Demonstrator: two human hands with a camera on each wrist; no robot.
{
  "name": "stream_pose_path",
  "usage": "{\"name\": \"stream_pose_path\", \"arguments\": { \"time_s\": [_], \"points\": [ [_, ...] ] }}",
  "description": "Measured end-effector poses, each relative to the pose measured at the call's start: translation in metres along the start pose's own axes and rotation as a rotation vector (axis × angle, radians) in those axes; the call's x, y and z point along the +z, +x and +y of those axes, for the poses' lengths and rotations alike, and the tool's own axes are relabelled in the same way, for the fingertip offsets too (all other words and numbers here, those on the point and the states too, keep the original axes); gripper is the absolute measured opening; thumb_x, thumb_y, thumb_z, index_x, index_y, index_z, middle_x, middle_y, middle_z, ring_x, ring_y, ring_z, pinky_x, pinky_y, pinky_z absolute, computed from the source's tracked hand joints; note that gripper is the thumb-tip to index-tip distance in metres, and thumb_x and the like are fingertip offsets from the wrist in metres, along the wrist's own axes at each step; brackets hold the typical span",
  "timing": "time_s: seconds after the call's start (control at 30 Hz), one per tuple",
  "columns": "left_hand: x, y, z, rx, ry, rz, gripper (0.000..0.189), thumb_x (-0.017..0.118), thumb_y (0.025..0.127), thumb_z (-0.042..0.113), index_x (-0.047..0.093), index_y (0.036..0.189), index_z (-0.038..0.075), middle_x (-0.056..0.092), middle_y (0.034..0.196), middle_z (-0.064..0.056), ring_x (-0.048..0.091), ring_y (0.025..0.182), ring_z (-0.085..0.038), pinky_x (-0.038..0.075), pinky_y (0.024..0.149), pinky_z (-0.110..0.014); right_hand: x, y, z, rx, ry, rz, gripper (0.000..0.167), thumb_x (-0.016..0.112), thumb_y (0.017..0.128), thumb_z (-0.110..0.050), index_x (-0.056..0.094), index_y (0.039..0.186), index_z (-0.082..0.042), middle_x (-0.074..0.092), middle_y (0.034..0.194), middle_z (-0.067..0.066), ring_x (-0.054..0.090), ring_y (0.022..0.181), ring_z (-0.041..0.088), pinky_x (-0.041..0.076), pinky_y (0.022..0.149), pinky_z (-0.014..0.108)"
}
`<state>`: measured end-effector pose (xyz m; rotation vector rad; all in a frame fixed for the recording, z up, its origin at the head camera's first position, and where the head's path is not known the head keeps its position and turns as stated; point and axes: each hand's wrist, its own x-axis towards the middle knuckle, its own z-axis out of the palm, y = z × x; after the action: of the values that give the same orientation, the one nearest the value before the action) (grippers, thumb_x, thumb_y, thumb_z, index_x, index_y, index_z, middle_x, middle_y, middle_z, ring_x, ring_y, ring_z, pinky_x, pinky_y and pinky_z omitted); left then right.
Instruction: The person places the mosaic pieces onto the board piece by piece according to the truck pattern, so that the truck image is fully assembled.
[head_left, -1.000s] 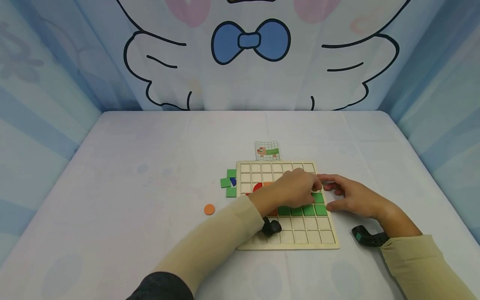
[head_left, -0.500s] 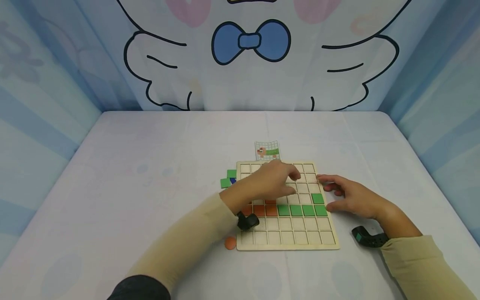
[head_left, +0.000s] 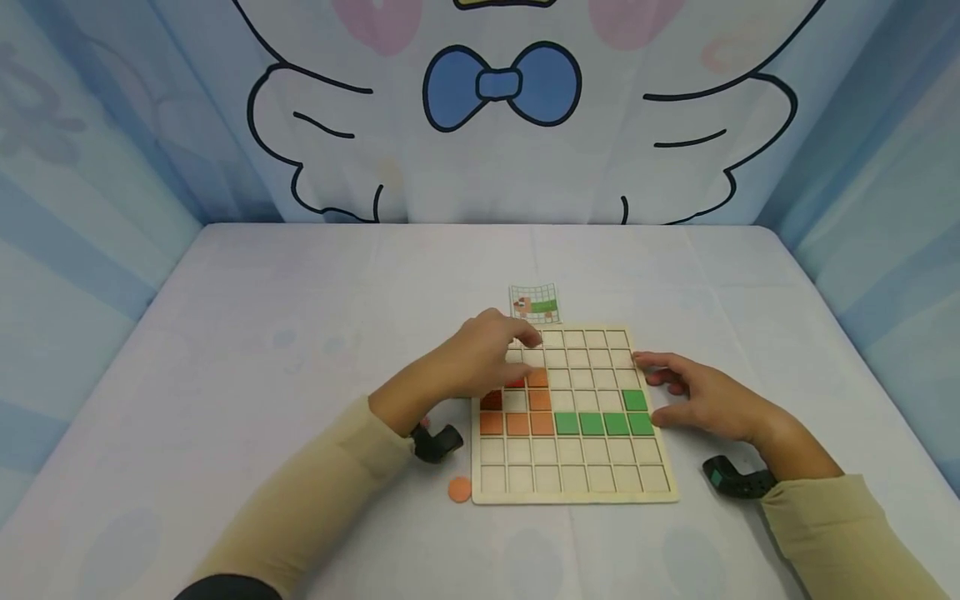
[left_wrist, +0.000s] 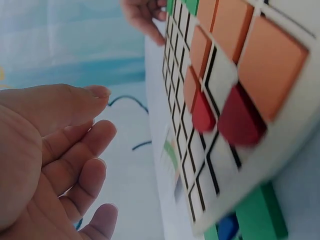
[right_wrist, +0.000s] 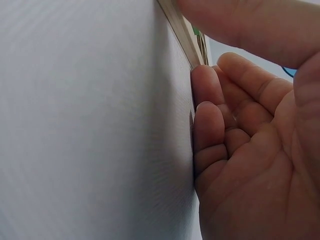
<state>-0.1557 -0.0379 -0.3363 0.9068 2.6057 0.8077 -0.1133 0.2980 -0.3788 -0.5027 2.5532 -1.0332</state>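
My left hand (head_left: 480, 354) hovers at the upper left of a wooden grid board (head_left: 573, 479), thumb and fingers apart. Nothing is between them in the left wrist view. Close to it on the board lie orange square tiles (head_left: 517, 424) and two red rounded pieces, one dark red (left_wrist: 242, 117) and one brighter (left_wrist: 202, 115). A row of green tiles (head_left: 592, 424) runs to the right, with a single green tile (head_left: 634, 401) above its end. My right hand (head_left: 705, 392) rests at the board's right edge, fingers loosely bent, thumb by the lower green row.
An orange disc (head_left: 460, 489) lies by the board's lower left corner. Loose green tiles (left_wrist: 260, 212) and a blue piece (left_wrist: 228, 227) sit past the board's left edge, hidden by my left hand in the head view. A small picture card (head_left: 534, 304) lies behind the board.
My left hand has left the green tiles at the right and moved left across the board to its upper left. The lower orange disc has come out from behind the sleeve. My right hand stays put.
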Motion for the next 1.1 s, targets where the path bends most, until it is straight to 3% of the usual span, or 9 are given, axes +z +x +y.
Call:
{"name": "stream_pose_path", "arguments": {
  "time_s": [0.2, 0.47, 0.77, 1.1],
  "points": [
    [-0.014, -0.016, -0.020, -0.074, -0.036, 0.054, 0.037, 0.073, 0.093, 0.018, 0.065, 0.127, 0.005, 0.064, 0.123, -0.005, 0.050, 0.116, -0.023, 0.045, 0.096, -0.038, 0.001, -0.001, -0.001, -0.008, -0.012, 0.001, 0.077, 0.080, 0.084, -0.018, 0.042, 0.148, -0.001, 0.051, 0.143, 0.016, 0.050, 0.119, 0.026, 0.039, 0.093, 0.021],
    [-0.025, -0.027, -0.036, -0.139, -0.012, 0.085, 0.036, 0.072, 0.093, 0.016, 0.065, 0.127, 0.005, 0.064, 0.122, -0.005, 0.052, 0.117, -0.026, 0.046, 0.098, -0.039, 0.001, -0.001, -0.002, -0.011, -0.021, 0.004, 0.077, 0.081, 0.084, -0.018, 0.042, 0.148, -0.001, 0.051, 0.143, 0.017, 0.051, 0.119, 0.026, 0.039, 0.093, 0.021],
    [-0.026, -0.036, -0.049, -0.229, -0.012, 0.069, 0.039, 0.072, 0.092, 0.019, 0.064, 0.129, 0.008, 0.062, 0.123, -0.005, 0.051, 0.119, -0.025, 0.047, 0.096, -0.039, 0.001, 0.000, -0.001, -0.004, -0.024, 0.002, 0.078, 0.081, 0.084, -0.017, 0.042, 0.149, -0.002, 0.050, 0.143, 0.018, 0.051, 0.122, 0.030, 0.039, 0.094, 0.022],
    [-0.021, -0.041, -0.061, -0.331, 0.019, 0.017, 0.035, 0.078, 0.088, 0.020, 0.068, 0.121, 0.011, 0.062, 0.116, -0.004, 0.051, 0.112, -0.023, 0.049, 0.093, -0.038, 0.001, -0.001, -0.001, -0.007, -0.018, 0.003, 0.078, 0.081, 0.084, -0.018, 0.041, 0.149, -0.002, 0.050, 0.143, 0.018, 0.050, 0.121, 0.028, 0.038, 0.094, 0.021]
  ]
}}
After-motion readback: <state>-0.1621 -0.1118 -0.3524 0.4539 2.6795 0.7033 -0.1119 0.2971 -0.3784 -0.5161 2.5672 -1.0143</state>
